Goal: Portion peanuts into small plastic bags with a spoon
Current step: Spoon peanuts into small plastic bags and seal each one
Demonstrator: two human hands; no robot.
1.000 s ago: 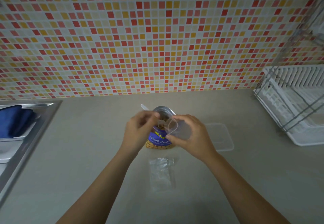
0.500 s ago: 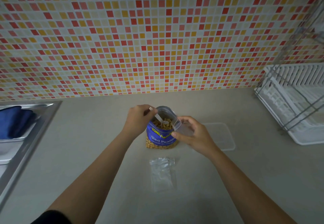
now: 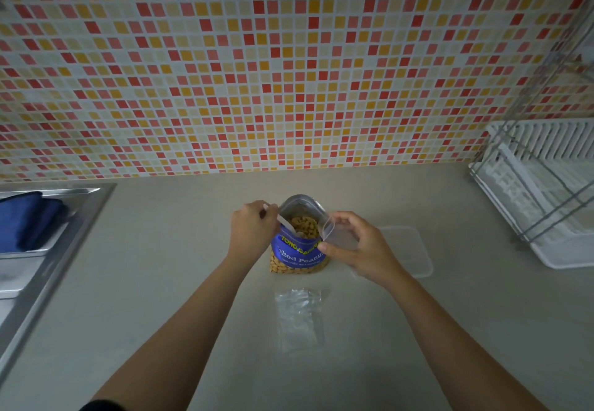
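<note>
A blue peanut bag (image 3: 299, 254) stands open on the beige counter (image 3: 167, 282), with peanuts (image 3: 303, 226) showing at its mouth. My left hand (image 3: 252, 229) grips a white plastic spoon (image 3: 284, 222) whose bowl is dipped into the peanuts. Right of the bag, my right hand (image 3: 360, 248) pinches a small clear plastic bag (image 3: 336, 234) and holds its mouth open beside the peanut bag's rim. Another small clear bag (image 3: 299, 317) lies flat on the counter in front of the peanut bag.
A clear plastic lid (image 3: 409, 251) lies on the counter behind my right hand. A white dish rack (image 3: 546, 192) stands at the right. A steel sink (image 3: 48, 250) with a blue cloth (image 3: 27, 218) is at the left. A tiled wall runs behind.
My left hand moved the spoon from over the small bag down into the peanut bag. My right hand shifted the small bag a little to the right of the peanut bag.
</note>
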